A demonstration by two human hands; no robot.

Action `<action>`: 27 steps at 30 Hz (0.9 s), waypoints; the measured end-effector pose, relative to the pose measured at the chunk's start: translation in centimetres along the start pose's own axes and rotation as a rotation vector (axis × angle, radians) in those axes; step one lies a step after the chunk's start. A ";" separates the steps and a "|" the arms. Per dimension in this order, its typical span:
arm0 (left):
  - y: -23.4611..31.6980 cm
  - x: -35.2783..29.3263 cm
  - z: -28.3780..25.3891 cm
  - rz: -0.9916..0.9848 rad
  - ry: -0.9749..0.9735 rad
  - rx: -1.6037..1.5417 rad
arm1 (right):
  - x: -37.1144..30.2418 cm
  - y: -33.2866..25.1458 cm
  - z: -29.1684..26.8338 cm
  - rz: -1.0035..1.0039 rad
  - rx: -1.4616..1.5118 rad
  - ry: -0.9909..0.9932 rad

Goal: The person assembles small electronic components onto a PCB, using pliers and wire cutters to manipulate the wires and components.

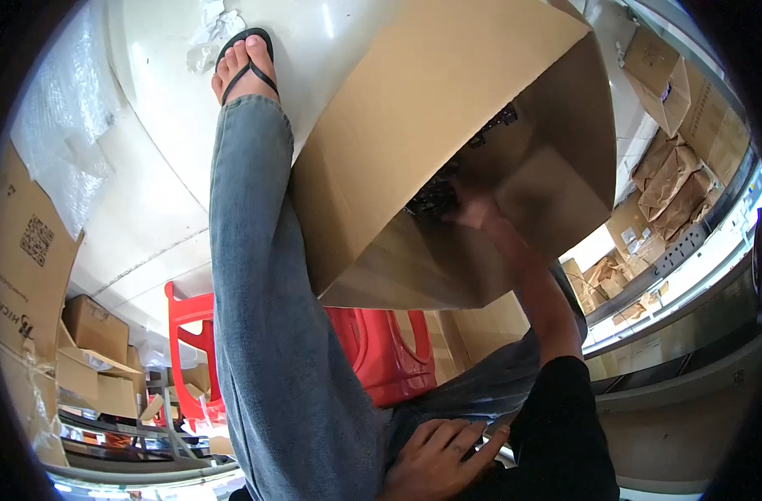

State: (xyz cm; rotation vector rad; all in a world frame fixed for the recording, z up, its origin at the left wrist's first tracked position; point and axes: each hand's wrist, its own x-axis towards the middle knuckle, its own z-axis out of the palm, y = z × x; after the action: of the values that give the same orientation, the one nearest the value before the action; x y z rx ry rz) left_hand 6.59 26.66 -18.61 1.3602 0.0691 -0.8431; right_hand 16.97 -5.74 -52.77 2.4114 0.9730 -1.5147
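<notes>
A large open cardboard box [448, 92] stands tilted between my legs, its mouth facing right and toward me. My right hand [473, 209] reaches inside it, at a cluster of small, shiny black pieces [434, 196]. Shadow and blur hide its fingers, so whether they grip any of the pieces is unclear. More black pieces [496, 125] show farther along the box's inside. Across my lap lies my left hand [438, 461], fingers stretched out and slightly apart, with nothing visible in it.
A red plastic stool [389, 367] is beneath me, and another red plastic piece [189, 313] stands left of my leg. Bubble wrap [63, 108] and cardboard boxes [97, 330] lie at left. At right are brown paper packages [673, 188], more cartons and a power strip [680, 253].
</notes>
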 end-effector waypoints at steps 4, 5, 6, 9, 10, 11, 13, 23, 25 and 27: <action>0.0 0.0 0.0 0.005 0.005 -0.017 | -0.7 -1.9 1.0 0.039 0.128 0.029; 0.0 0.0 0.0 0.008 0.007 -0.019 | -0.8 -1.9 1.5 0.029 0.077 0.076; 0.1 0.0 0.0 0.011 0.009 -0.021 | -0.9 -1.9 2.1 0.030 0.075 0.076; 0.1 0.0 0.0 0.006 0.018 -0.020 | -0.6 -2.9 2.9 -0.015 0.029 0.002; 0.1 -0.1 0.0 0.001 0.022 -0.019 | -0.6 -3.4 3.0 0.020 0.053 -0.002; 0.1 -0.1 0.0 0.001 0.026 -0.020 | -0.7 -3.6 2.9 0.058 0.072 -0.007; 0.1 -0.1 0.0 0.000 0.032 -0.022 | 0.3 -3.1 3.2 0.087 0.116 -0.103; 0.0 -0.1 0.1 -0.014 0.060 -0.041 | 1.7 -4.4 0.4 0.133 0.361 -0.359; 0.1 -0.1 0.2 -0.003 0.061 -0.050 | 1.3 -3.6 2.5 0.124 0.271 -0.270; 0.1 0.0 0.1 0.006 0.065 -0.054 | 1.0 -2.8 4.1 0.109 0.182 -0.179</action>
State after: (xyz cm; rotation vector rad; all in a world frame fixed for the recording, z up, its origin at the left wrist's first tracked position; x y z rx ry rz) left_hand 6.60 26.54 -18.55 1.3364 0.1372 -0.7862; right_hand 12.48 -4.85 -54.95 2.3485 0.6843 -1.8105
